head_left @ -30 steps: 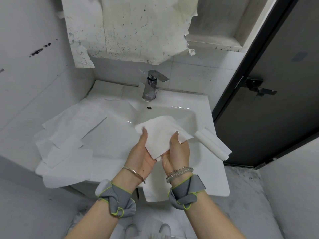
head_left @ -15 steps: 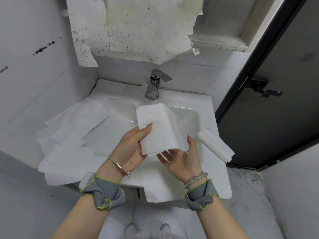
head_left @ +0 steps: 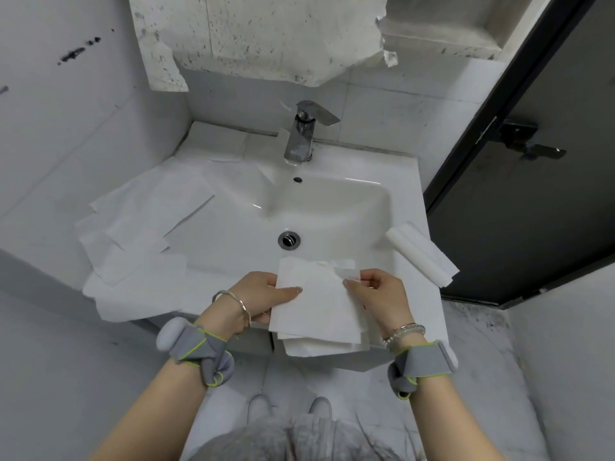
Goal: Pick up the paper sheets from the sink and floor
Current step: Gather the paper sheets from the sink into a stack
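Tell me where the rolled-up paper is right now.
In the head view, the rolled-up paper lies on the right rim of the sink, right of the drain, just beyond the right hand, near the dark door.

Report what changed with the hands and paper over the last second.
The held sheet came down to the sink's front edge, uncovering the drain. The left hand kept its grip; the right hand, open half a second ago, now pinches its top corner. Left-side sheets, folded sheet and faucet stayed.

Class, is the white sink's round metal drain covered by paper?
No, the round metal drain lies bare in the white ceramic sink, beyond the held white paper sheet.
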### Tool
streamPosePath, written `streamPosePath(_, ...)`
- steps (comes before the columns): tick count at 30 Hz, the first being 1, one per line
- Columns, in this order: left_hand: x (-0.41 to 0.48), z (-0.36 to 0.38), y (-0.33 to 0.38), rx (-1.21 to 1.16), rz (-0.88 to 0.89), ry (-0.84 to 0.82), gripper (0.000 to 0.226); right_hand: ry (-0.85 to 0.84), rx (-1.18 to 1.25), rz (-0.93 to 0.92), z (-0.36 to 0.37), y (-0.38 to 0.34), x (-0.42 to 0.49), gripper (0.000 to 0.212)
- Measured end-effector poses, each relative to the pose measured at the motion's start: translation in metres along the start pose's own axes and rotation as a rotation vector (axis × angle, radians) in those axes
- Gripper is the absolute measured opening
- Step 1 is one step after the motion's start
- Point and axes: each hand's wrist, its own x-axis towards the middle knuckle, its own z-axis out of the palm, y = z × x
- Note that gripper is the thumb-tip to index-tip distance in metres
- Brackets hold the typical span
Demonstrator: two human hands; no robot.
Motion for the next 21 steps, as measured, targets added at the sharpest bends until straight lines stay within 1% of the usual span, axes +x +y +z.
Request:
streamPosePath(4, 0.001, 0.005, -0.006, 0.031, -0.070, -0.033, 0.013, 0.042, -0.179, -0.050, -0.002, 0.002, 0.002, 0.017)
streamPosePath(7, 0.004, 0.009, -0.012, 0.121, -0.125, -0.031, 0.024, 0.059, -0.236, -0.082, -0.002, 0.003, 0.005, 0.021)
streamPosePath(9, 0.006, 0.012, -0.015, 0.168, -0.150, -0.031, 0.028, 0.059, -0.262, -0.090, -0.001, 0.005, 0.007, 0.022)
streamPosePath(14, 0.010, 0.018, -0.022, 0.256, -0.180, -0.002, 0.033, 0.035, -0.352, -0.063, 0.004, 0.014, 0.012, 0.023)
streamPosePath(17, 0.016, 0.018, -0.028, 0.396, -0.185, 0.078, 0.046, 0.013, -0.412, -0.020, 0.006, 0.018, 0.015, 0.020)
streamPosePath(19, 0.015, 0.017, -0.029, 0.492, -0.192, 0.110, 0.055, 0.007, -0.446, 0.001, 0.005, 0.017, 0.016, 0.024)
streamPosePath(21, 0.016, 0.016, -0.029, 0.445, -0.224, 0.093, 0.055, 0.006, -0.490, 0.018, 0.004, 0.015, 0.017, 0.028)
